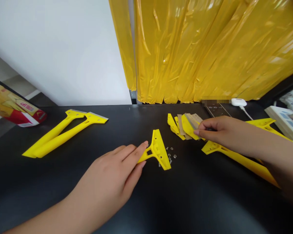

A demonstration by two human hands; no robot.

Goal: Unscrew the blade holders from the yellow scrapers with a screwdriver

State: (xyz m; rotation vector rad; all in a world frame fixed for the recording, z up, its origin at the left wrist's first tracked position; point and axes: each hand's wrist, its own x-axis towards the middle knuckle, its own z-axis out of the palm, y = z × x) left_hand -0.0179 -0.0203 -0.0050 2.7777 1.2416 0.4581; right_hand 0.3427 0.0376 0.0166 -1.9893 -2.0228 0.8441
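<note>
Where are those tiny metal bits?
In the head view, tiny metal bits lie near the middle, mostly just right of the yellow scraper in the left hand.

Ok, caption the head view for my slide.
Left hand holding a yellow scraper handle, right hand at loose yellow plates.

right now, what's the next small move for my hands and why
I'd probably draw one piece from the pile with your right hand, since its fingertips are at it. Your left hand holds a scraper whose head shows no grey edge, unlike the pair on the left.
</note>
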